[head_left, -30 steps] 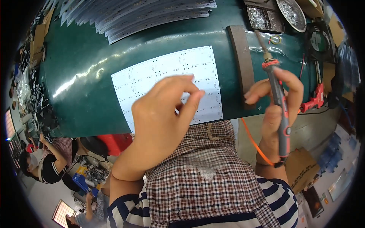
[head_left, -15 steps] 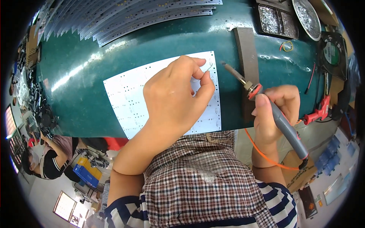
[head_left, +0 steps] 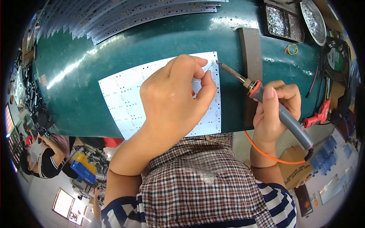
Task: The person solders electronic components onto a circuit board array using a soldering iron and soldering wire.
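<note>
While my right hand grips the grey soldering iron, its tip is by the top right corner of the white board. From far away, I can't tell if they touch. My left hand is curled over the board, thumb and finger pinching a thin wire. The board lies on the green table, left of a brown bar.

White board, grey-red soldering iron — green tabletop, checked apron.
</note>
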Demonstrator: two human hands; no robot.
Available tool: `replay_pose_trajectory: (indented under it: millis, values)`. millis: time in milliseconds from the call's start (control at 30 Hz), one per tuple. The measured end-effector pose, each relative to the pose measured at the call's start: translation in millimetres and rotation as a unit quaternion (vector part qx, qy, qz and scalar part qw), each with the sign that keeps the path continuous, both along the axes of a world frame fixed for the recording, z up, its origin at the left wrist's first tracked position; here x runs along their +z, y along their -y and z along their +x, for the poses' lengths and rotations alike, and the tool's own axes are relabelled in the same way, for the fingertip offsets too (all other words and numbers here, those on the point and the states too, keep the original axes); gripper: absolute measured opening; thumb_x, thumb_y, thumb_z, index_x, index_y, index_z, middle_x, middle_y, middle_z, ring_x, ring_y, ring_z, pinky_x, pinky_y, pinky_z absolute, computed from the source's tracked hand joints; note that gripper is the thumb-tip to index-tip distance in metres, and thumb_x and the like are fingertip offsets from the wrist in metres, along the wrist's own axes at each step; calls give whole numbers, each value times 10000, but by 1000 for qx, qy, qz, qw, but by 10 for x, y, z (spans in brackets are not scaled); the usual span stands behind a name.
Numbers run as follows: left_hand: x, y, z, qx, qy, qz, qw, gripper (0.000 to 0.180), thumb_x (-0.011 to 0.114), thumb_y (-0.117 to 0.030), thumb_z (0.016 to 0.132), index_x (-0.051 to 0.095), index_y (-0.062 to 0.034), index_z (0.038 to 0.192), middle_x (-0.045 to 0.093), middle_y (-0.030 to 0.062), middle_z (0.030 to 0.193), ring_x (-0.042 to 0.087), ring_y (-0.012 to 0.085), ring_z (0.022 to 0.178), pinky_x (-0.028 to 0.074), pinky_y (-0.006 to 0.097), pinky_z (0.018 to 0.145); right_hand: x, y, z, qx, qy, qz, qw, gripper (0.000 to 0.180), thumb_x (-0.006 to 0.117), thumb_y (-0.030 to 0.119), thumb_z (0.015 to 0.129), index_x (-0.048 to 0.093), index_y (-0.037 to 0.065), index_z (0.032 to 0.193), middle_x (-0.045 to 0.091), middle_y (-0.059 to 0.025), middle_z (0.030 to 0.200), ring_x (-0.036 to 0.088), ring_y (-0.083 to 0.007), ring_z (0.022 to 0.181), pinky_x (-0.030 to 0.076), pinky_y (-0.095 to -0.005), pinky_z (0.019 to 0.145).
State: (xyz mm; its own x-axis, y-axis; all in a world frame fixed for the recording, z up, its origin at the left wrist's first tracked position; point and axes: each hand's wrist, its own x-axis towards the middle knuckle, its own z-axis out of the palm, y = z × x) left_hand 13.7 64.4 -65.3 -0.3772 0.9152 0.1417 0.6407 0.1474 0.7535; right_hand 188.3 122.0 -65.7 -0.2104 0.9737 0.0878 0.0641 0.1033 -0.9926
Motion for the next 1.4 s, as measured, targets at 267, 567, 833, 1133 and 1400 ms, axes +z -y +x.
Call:
replay_pose_trajectory:
  millis: [267,567,833,1133,1400]
  values:
    - [4,-3,3,1,-6,0,1000,194,722,-6,733,533,-50,745,719,62,916,426,37,450,374,188,431,-9,5,20,6,-12,-7,1000,189,650,-59,838,477,16,821,609,-95,733,506,-70,606,401,-200,550]
    - [0,-7,6,5,-11,-4,1000,188,723,2,734,541,-43,752,715,69,916,421,38,444,362,191,418,-4,3,13,20,-25,-22,999,185,636,-61,841,469,15,827,597,-91,720,529,-86,596,418,-209,538]
    - [-3,-1,3,-4,-12,3,1000,177,728,4,736,557,-39,755,710,64,915,435,42,456,371,189,427,-18,-2,40,30,-20,-10,999,190,631,-59,842,458,15,819,582,-88,680,533,-99,576,427,-221,525]
    - [39,12,1,-8,-10,-9,1000,172,739,-2,732,574,-43,753,704,59,936,460,46,470,384,191,436,13,32,-15,6,8,10,1000,180,607,14,843,442,45,779,491,-62,621,366,-72,482,352,-204,444]
    - [41,30,-17,-15,-15,-11,1000,170,740,-2,730,577,-40,758,700,53,932,475,59,483,397,194,446,-3,38,-4,11,3,27,1000,171,602,24,838,439,43,789,482,-67,615,381,-87,495,334,-209,442]
